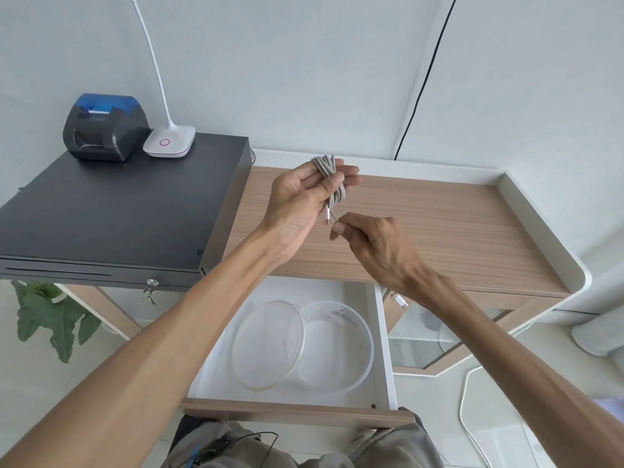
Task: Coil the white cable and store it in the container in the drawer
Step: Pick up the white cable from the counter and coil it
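The white braided cable (327, 168) is wound into a tight bundle of several loops. My left hand (300, 201) grips that bundle above the wooden desk top (439, 231). One short end with a white plug hangs below the bundle. My right hand (374, 244) pinches the cable's loose tail just under it. Below both hands the white drawer (383, 332) stands pulled out. A round clear container (341, 346) lies inside it, and its clear lid (266, 346) leans on the container's left rim.
A black cash box (118, 211) sits at the desk's left, with a black and blue receipt printer (104, 126) and a white lamp base (169, 141) on top. A green plant (54, 315) is lower left. A white cord (469, 417) trails over the floor at right.
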